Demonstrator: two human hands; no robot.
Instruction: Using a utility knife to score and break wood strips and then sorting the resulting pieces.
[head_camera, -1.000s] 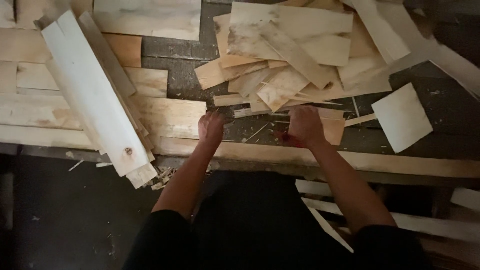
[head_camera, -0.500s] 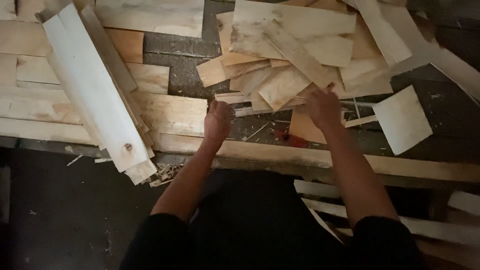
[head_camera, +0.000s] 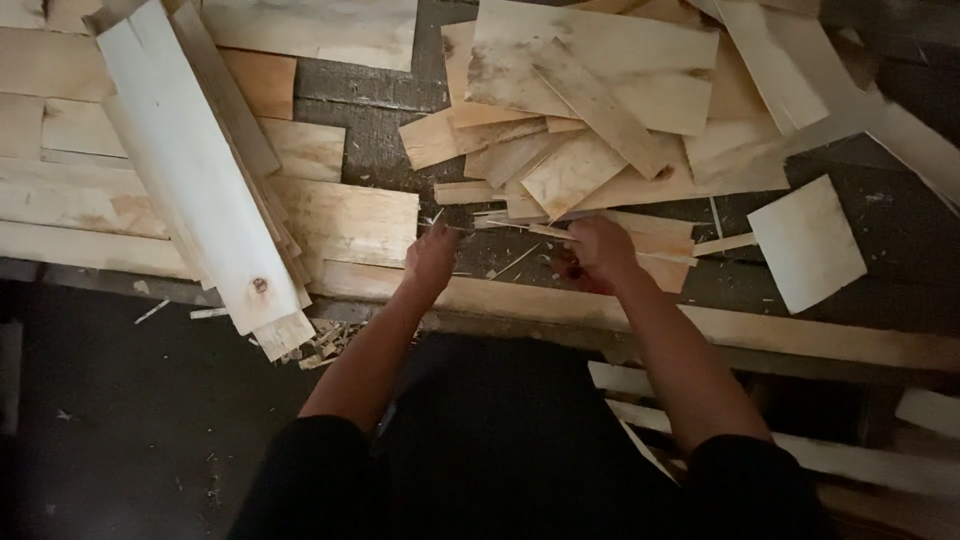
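My right hand (head_camera: 602, 250) is closed around a thin wood strip (head_camera: 520, 228) that runs left and right out of the fist, just in front of a heap of pale wood offcuts (head_camera: 590, 120). A small red thing (head_camera: 568, 276) shows under that hand. My left hand (head_camera: 432, 258) lies knuckles up on the dark surface beside loose splinters (head_camera: 510, 264), its fingers curled near the strip's left end. What the left hand's fingers hold, if anything, is hidden.
Long pale boards (head_camera: 200, 190) lie stacked at an angle on the left, over flat planks (head_camera: 350, 220). A square wood piece (head_camera: 808, 242) lies on the right. A long plank (head_camera: 800, 335) forms the near edge, with more slats (head_camera: 860, 450) below it.
My right hand has pulled back from the offcut heap toward me and to the left, now closed on the thin strip. My left hand has barely shifted.
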